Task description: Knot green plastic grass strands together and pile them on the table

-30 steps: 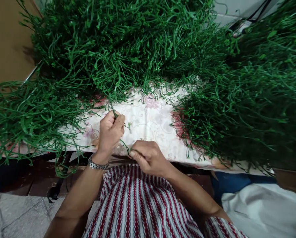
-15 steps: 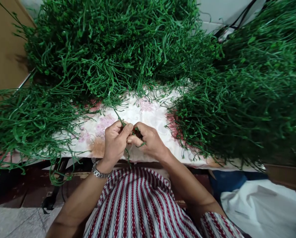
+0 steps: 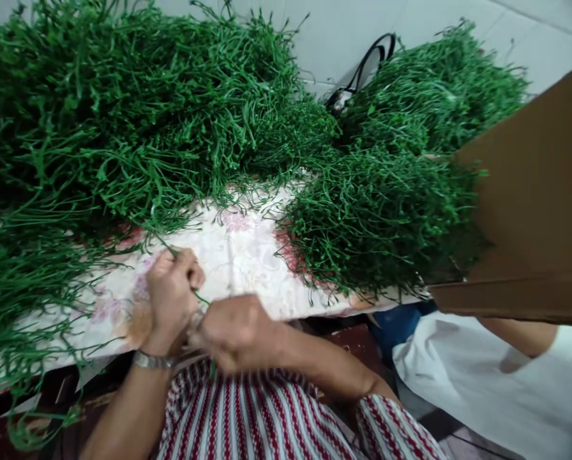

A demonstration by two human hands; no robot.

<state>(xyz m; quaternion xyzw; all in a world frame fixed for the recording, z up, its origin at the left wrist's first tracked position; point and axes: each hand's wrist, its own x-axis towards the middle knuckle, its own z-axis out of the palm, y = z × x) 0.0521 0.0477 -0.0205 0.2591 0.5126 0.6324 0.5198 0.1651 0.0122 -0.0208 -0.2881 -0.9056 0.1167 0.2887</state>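
- Presently, taking the middle of the view as the clock's centre, the left hand is at eight o'clock, above the near side of the counter.
- Its fingers are curled together and clamped on a thin green stalk.
- One end of this stalk leaves the left hand toward eleven o'clock, slanting up to the big green heap; the other runs a short way toward four o'clock, to the right hand.
- The right hand lies at seven o'clock, just beside the left and blurred; its fingers are bent inward, though I cannot tell whether they are clamped on the stalk.
- A wristwatch circles the left wrist; the striped shirt fills six o'clock.
- The big green heap spans ten to eleven o'clock, and looser stems spill over the counter's edge at eight.
- At three o'clock a smaller green pile meets brown cardboard; another green mound stands at two.
- Black straps loop up at one o'clock, between greenery and near a pale wall.
- Toward four o'clock, under the cardboard, show a co-worker's arm and white cloth.
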